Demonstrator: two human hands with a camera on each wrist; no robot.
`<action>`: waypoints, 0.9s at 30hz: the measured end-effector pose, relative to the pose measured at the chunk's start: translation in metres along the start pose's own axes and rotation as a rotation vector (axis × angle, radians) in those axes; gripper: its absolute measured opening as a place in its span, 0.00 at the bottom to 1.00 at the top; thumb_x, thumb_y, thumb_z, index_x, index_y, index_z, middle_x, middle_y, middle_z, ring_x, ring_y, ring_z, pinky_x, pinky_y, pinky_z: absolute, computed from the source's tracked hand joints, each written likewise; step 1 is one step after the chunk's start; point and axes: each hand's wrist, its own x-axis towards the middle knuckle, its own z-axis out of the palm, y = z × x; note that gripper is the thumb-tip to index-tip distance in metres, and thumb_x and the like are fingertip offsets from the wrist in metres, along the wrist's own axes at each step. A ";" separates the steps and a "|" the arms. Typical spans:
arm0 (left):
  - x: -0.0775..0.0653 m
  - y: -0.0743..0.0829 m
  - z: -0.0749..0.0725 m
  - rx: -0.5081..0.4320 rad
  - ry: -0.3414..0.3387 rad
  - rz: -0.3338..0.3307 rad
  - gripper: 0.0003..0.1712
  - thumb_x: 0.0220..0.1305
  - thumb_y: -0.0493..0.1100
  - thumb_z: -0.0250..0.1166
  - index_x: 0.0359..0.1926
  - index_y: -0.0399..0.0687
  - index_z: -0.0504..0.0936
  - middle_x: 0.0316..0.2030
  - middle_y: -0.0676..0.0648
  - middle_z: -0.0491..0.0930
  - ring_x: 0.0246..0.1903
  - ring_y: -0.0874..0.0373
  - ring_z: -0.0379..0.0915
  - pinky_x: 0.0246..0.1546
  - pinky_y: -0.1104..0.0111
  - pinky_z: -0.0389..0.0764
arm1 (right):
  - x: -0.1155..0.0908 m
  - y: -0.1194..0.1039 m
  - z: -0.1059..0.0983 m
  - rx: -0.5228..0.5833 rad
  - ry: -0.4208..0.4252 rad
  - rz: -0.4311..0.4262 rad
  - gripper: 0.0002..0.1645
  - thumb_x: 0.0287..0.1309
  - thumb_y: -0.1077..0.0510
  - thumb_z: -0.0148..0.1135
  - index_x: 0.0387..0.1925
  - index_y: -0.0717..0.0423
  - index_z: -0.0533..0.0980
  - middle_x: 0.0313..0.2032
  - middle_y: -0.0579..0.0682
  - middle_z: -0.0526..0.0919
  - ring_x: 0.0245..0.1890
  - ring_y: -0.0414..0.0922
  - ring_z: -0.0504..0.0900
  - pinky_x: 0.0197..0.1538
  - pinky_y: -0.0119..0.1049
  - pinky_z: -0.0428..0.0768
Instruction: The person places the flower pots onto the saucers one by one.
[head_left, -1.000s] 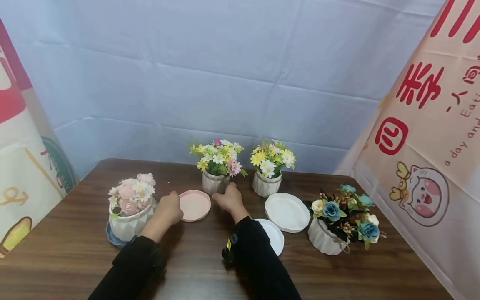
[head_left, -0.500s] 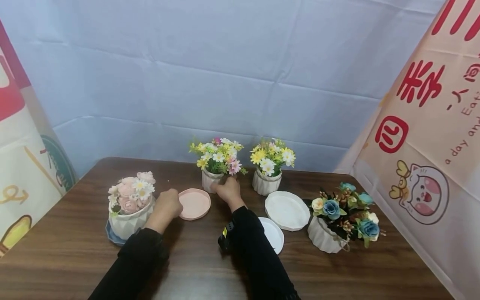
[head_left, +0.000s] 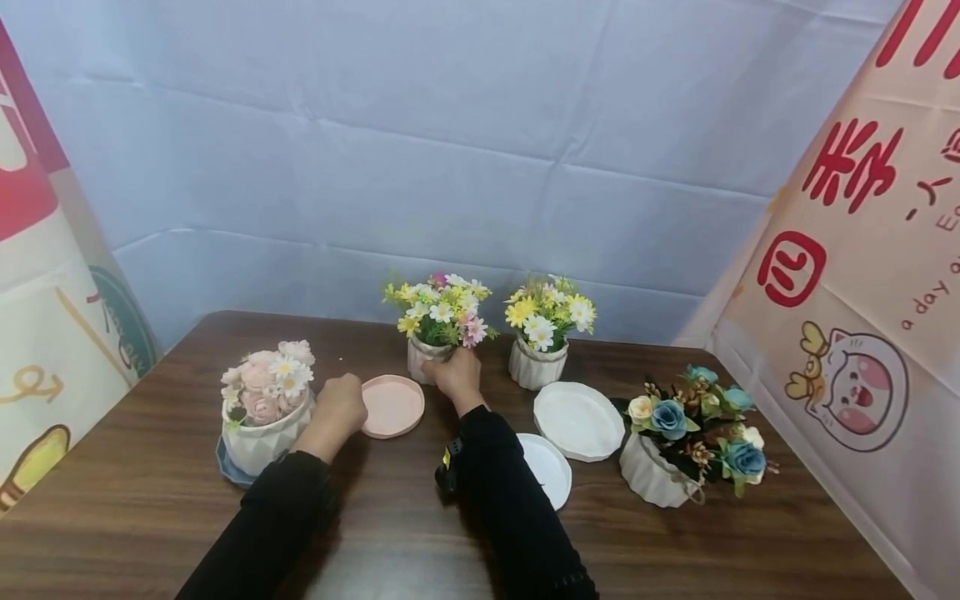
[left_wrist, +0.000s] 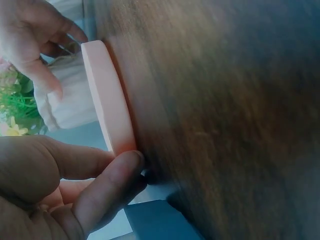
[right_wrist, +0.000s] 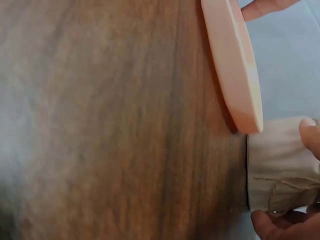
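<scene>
My left hand (head_left: 337, 412) pinches the rim of a round pink saucer (head_left: 392, 406) between thumb and fingers, seen close up in the left wrist view. The saucer (left_wrist: 111, 95) lies on the table. Just behind it stands a small white flowerpot (head_left: 422, 357) with yellow, white and pink artificial flowers. My right hand (head_left: 457, 375) holds this pot near its top, thumb on one side and fingers on the other. A twine bow shows on the pot (right_wrist: 280, 165) in the right wrist view. Part of the pot is hidden behind the hand.
Right of that pot stands another white pot (head_left: 536, 367) of yellow flowers. Two white saucers, one larger (head_left: 579, 421) and one smaller (head_left: 551, 475), lie nearer. A blue-flowered pot (head_left: 654, 475) is at right. At left, a pink-flowered pot (head_left: 258, 446) sits on a blue saucer (head_left: 232, 471).
My right hand has moved up from low beside the pot to near its rim and closed round it. My left hand stays at the pink saucer.
</scene>
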 end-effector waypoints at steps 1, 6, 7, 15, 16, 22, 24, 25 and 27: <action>0.000 0.000 0.000 0.000 0.002 0.000 0.10 0.48 0.27 0.56 0.34 0.24 0.77 0.30 0.30 0.78 0.32 0.41 0.77 0.32 0.55 0.78 | 0.001 0.000 0.000 -0.004 -0.003 0.002 0.35 0.46 0.51 0.70 0.53 0.66 0.72 0.50 0.61 0.76 0.53 0.56 0.72 0.53 0.44 0.72; 0.000 0.002 0.000 -0.009 0.008 -0.004 0.10 0.47 0.27 0.57 0.33 0.25 0.77 0.29 0.31 0.78 0.31 0.42 0.76 0.32 0.55 0.78 | 0.002 0.001 -0.002 -0.044 -0.014 0.002 0.34 0.47 0.51 0.69 0.53 0.66 0.73 0.49 0.61 0.76 0.52 0.56 0.72 0.53 0.43 0.72; 0.000 0.002 0.001 -0.010 0.006 -0.009 0.09 0.47 0.27 0.57 0.33 0.25 0.77 0.29 0.31 0.78 0.30 0.43 0.76 0.32 0.56 0.77 | 0.002 0.000 -0.002 -0.047 -0.018 0.008 0.33 0.47 0.51 0.69 0.53 0.66 0.73 0.49 0.62 0.76 0.52 0.56 0.72 0.53 0.43 0.72; -0.001 0.003 0.000 -0.047 0.046 -0.002 0.08 0.44 0.29 0.59 0.30 0.27 0.76 0.28 0.33 0.78 0.31 0.42 0.76 0.33 0.55 0.76 | 0.001 -0.003 -0.002 -0.044 -0.036 0.039 0.32 0.49 0.52 0.68 0.52 0.68 0.73 0.49 0.63 0.76 0.50 0.57 0.73 0.49 0.45 0.74; -0.002 0.004 -0.002 -0.052 0.043 -0.006 0.09 0.43 0.29 0.59 0.30 0.27 0.76 0.29 0.32 0.78 0.32 0.42 0.76 0.33 0.55 0.76 | 0.001 -0.003 -0.002 -0.044 -0.037 0.043 0.32 0.49 0.52 0.67 0.52 0.68 0.72 0.49 0.63 0.76 0.51 0.57 0.73 0.49 0.45 0.74; -0.003 0.009 -0.017 -0.061 0.015 -0.036 0.10 0.43 0.29 0.61 0.32 0.28 0.75 0.27 0.35 0.75 0.27 0.44 0.72 0.27 0.59 0.76 | 0.000 -0.005 -0.001 -0.043 -0.043 0.039 0.35 0.49 0.51 0.68 0.54 0.69 0.71 0.51 0.62 0.75 0.53 0.57 0.71 0.54 0.45 0.71; -0.004 0.010 -0.019 -0.061 0.002 -0.033 0.09 0.44 0.29 0.60 0.30 0.29 0.75 0.25 0.37 0.74 0.25 0.45 0.71 0.24 0.61 0.75 | 0.000 -0.005 -0.001 -0.044 -0.044 0.038 0.35 0.49 0.51 0.68 0.54 0.69 0.71 0.52 0.62 0.74 0.54 0.56 0.71 0.54 0.45 0.71; -0.004 0.010 -0.020 -0.057 -0.002 -0.029 0.09 0.45 0.29 0.60 0.30 0.29 0.75 0.25 0.37 0.74 0.25 0.46 0.71 0.24 0.61 0.75 | -0.001 -0.005 -0.001 -0.045 -0.044 0.041 0.35 0.50 0.51 0.68 0.54 0.69 0.71 0.52 0.62 0.74 0.54 0.56 0.71 0.54 0.45 0.71; -0.004 0.010 -0.020 -0.055 -0.014 -0.032 0.08 0.45 0.30 0.60 0.30 0.29 0.75 0.24 0.38 0.73 0.25 0.46 0.70 0.24 0.62 0.75 | -0.001 -0.005 0.000 -0.042 -0.045 0.044 0.35 0.49 0.51 0.68 0.54 0.69 0.71 0.52 0.62 0.74 0.54 0.56 0.71 0.54 0.44 0.71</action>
